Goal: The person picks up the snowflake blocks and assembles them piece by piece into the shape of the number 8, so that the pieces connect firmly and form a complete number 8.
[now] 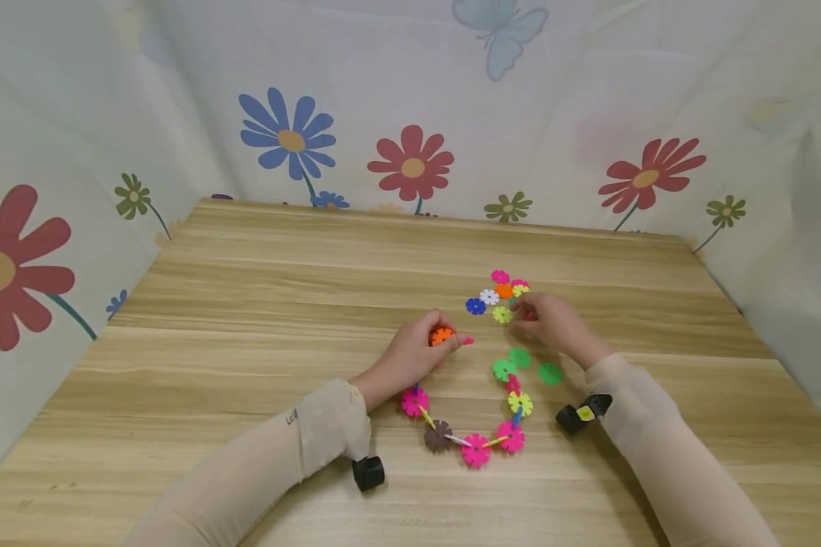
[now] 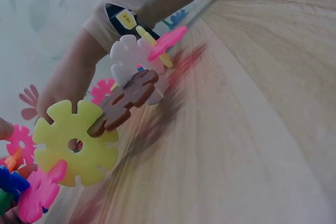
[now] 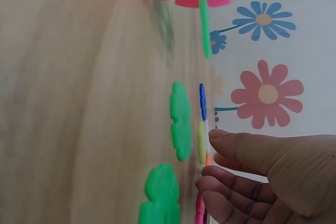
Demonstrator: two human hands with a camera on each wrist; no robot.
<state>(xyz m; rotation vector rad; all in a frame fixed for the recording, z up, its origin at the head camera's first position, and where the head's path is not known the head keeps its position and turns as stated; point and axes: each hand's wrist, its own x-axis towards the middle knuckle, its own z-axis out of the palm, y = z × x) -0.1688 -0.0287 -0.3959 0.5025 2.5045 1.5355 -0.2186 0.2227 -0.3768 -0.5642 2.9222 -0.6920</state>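
My left hand (image 1: pixel 410 349) grips the upper left end of a chain of slotted flower-shaped discs, its fingers around an orange disc (image 1: pixel 442 336). A pink disc (image 1: pixel 468 341) pokes out past the fingertips. From there the chain curves across the table through a brown disc (image 1: pixel 439 435) to a green disc (image 1: pixel 505 370). Over the right edge of a group of loose discs is my right hand (image 1: pixel 554 323), thumb and fingers loosely bent and apart in the right wrist view. A pink disc (image 3: pixel 199 211) shows beside its fingertips, and no gripped piece is visible.
Loose discs near the right hand include a blue one (image 1: pixel 475 306), a white one (image 1: pixel 489 297) and a yellow one (image 1: pixel 502 314). Green discs (image 1: pixel 549 373) lie right of the chain's end. Behind the wooden table (image 1: pixel 280 266) hangs a flower-printed cloth (image 1: pixel 356 68).
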